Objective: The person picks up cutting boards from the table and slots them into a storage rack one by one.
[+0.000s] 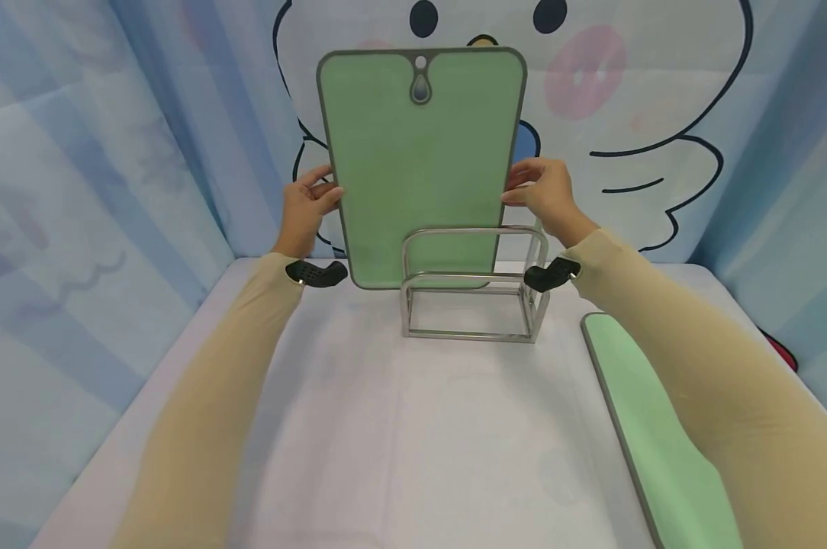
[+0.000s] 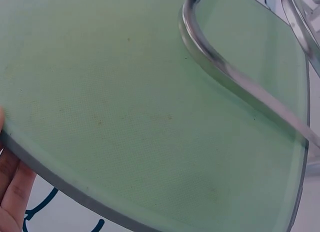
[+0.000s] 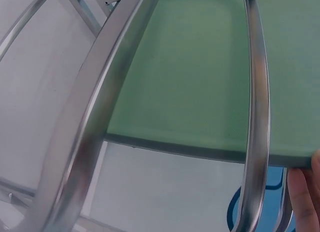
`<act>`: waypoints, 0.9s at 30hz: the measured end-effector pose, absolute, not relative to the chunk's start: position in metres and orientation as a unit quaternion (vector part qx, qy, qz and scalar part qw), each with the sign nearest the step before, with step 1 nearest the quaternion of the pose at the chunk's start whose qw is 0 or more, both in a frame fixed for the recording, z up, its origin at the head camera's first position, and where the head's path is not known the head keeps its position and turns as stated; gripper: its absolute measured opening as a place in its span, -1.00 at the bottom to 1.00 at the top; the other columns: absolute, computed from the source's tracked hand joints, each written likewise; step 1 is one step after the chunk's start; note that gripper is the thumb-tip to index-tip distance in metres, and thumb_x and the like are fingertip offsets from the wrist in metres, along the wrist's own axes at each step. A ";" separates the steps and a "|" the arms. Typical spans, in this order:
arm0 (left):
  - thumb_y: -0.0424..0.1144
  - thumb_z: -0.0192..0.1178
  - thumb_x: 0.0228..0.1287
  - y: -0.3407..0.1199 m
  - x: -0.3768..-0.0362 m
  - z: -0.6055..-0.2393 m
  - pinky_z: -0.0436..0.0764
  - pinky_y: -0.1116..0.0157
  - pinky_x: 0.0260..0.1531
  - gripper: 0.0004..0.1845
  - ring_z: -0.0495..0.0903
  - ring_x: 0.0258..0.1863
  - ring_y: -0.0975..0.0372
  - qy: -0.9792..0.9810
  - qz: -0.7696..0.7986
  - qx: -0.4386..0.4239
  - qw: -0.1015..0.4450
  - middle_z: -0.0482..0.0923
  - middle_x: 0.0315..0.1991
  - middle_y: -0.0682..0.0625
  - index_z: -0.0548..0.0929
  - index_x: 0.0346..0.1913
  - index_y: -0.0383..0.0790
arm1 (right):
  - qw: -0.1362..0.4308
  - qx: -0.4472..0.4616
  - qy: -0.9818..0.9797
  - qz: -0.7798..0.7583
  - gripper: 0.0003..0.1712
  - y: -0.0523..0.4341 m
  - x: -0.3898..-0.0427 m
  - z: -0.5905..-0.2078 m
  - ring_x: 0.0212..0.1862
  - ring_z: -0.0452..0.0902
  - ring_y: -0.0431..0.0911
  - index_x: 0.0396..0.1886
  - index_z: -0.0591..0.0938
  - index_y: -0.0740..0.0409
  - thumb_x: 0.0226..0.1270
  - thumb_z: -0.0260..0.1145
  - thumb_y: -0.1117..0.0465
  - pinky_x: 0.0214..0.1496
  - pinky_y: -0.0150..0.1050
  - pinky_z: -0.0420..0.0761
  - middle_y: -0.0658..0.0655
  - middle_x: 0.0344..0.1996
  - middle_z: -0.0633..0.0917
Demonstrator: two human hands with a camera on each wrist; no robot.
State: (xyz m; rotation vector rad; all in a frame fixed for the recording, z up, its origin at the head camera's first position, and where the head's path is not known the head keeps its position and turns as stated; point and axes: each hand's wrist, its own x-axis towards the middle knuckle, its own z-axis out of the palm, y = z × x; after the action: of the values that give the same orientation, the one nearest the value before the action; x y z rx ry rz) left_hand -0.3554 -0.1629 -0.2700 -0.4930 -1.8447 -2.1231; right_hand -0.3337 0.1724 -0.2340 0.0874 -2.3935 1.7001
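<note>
A green cutting board (image 1: 420, 160) with a grey rim and a hanging hole at its top stands upright before me. My left hand (image 1: 301, 213) pinches its left edge between thumb and fingers. On the opposite edge, my right hand (image 1: 549, 194) pinches it the same way. The board's lower right part lies behind the front bars of a metal rack (image 1: 471, 335), while its lower left corner sticks out beyond the rack's left side. In the right wrist view, rack bars (image 3: 257, 101) cross in front of the board, with fingertips (image 3: 302, 197) at its edge.
A second green board (image 1: 650, 427) with a grey rim lies flat on the white tabletop (image 1: 400, 457) at the right, partly covered by my right sleeve. Behind the table hangs a blue and white curtain (image 1: 661, 99) with a cartoon figure. Black straps circle both wrists.
</note>
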 end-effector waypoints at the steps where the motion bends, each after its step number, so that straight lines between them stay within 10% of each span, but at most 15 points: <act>1: -0.48 0.20 0.20 -0.162 -0.356 -0.270 0.64 0.43 -0.23 -0.57 0.68 -0.33 0.36 -0.641 -0.735 -0.169 0.142 0.70 -0.38 0.16 0.51 0.16 -0.38 | 0.102 0.030 -0.810 0.577 -0.64 0.174 -0.333 -0.234 -0.42 0.56 -0.33 -0.07 0.55 0.33 0.09 0.32 0.54 -0.29 -0.49 0.64 -0.09 -0.46 0.56; 27: -0.47 0.18 0.22 -0.128 -0.366 -0.268 0.66 0.38 -0.19 -0.56 0.68 -0.34 0.38 -0.657 -0.724 -0.170 0.127 0.71 -0.31 0.08 0.49 0.19 -0.37 | 0.102 0.008 -0.812 0.575 -0.62 0.204 -0.328 -0.232 -0.40 0.57 -0.33 -0.01 0.52 0.31 0.14 0.32 0.48 -0.30 -0.53 0.62 -0.08 -0.40 0.56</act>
State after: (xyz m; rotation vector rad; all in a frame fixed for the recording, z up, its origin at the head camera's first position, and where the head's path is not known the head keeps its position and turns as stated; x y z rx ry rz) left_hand -0.3663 -0.1282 -0.2683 -0.4941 -1.9113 -2.1069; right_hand -0.3285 0.2038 -0.2316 0.0235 -2.3972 1.6982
